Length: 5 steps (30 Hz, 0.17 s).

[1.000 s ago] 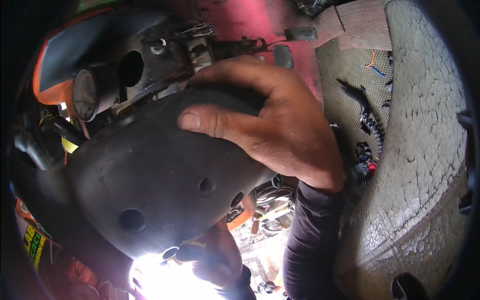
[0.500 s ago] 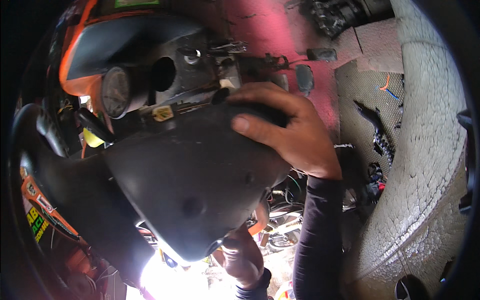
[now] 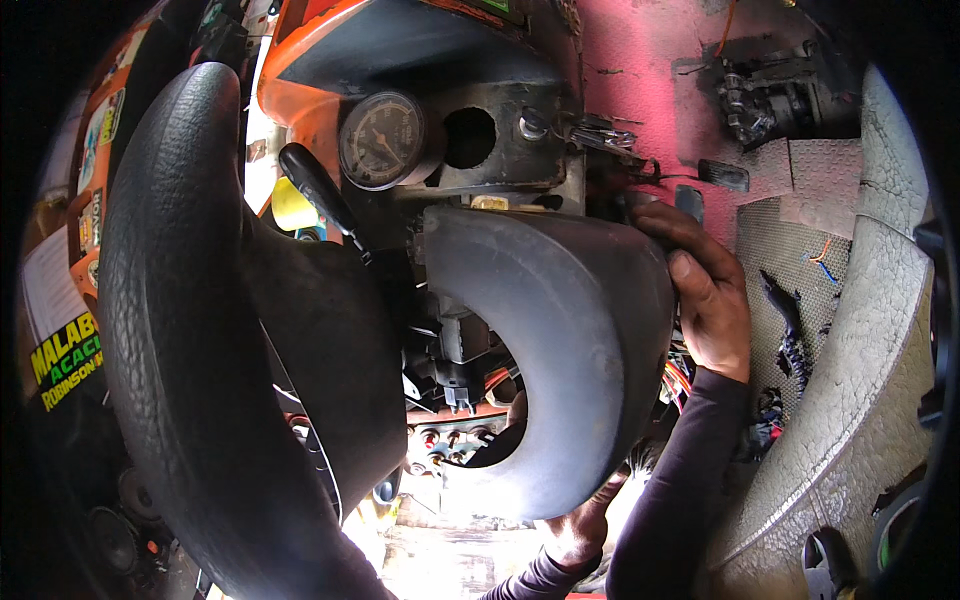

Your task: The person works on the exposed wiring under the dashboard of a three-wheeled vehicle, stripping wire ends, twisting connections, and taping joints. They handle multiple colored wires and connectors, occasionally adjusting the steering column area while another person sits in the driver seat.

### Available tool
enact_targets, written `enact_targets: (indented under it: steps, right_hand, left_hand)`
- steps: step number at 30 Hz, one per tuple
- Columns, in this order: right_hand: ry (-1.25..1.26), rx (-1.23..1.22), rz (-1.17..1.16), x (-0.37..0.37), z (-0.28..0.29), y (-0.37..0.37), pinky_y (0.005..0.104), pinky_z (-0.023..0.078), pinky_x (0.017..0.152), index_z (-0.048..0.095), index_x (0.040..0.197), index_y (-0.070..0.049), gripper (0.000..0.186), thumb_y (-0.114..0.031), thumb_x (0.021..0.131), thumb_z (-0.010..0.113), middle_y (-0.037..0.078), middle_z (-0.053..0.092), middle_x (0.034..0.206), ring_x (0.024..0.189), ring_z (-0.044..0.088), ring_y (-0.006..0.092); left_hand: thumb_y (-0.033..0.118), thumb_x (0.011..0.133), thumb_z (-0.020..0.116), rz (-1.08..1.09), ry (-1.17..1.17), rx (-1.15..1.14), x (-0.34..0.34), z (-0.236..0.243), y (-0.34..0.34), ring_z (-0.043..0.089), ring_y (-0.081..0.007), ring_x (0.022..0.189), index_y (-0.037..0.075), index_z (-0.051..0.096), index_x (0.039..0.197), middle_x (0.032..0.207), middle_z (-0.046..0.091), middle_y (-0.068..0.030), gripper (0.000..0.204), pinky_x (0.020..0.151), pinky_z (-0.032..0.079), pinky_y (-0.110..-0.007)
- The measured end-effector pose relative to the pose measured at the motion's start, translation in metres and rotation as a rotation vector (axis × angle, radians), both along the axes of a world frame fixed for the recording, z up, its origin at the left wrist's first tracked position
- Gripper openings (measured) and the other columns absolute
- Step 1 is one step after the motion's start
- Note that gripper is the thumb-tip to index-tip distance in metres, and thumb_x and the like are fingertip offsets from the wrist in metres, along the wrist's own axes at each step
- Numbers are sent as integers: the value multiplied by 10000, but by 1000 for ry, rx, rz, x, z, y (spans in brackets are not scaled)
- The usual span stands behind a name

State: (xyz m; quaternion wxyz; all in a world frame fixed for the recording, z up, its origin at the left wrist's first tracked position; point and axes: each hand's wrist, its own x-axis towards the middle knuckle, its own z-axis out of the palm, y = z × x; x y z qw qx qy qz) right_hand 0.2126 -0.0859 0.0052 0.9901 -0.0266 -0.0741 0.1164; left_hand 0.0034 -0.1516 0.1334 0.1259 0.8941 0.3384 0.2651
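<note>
A black plastic steering column cover (image 3: 590, 330) with a big curved cutout is tilted up beside the steering wheel (image 3: 180, 330). My right hand (image 3: 712, 290) grips its right edge, thumb on the near side and fingers bent over the far side. Low down, my left hand (image 3: 578, 532) holds the cover's lower edge from below; most of its fingers are hidden behind the plastic. Through the cutout show a black switch connector (image 3: 460, 375) and part of the column. A black stalk lever (image 3: 322, 195) sticks out between wheel and cover.
Beyond the cover stands an orange and black dashboard (image 3: 400, 50) with a round gauge (image 3: 382, 140), a round hole and a key switch (image 3: 532, 124). Pedals (image 3: 722, 176) lie at the right. A cracked grey seat (image 3: 850, 400) borders the right side. Loose wires (image 3: 678, 380) hang by my right wrist.
The cover has turned, so its curved cutout now shows, and it sits farther right with both hands. The view has shifted; the steering wheel and gauge appear more fully.
</note>
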Motion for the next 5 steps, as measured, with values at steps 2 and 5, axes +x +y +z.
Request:
enact_targets:
  steps: [2,5]
  right_hand:
    - [-6,-26,0,-1,-2,1,407,390,1173,763,1250,-28,460,-351,924,796,127,704,1328,1316,597,257]
    - [-12,-50,-8,-2,-4,1,406,381,1179,764,1257,-40,480,-370,912,807,132,704,1328,1315,600,259]
  left_hand:
    - [219,895,848,-39,-52,11,-1,-1,0,663,-339,1184,27,629,1362,1299,691,-181,551,1062,485,-457]
    - [199,896,850,-35,-36,6,-5,-1,0,653,-326,1199,25,598,1394,1320,677,-180,585,1079,476,-458]
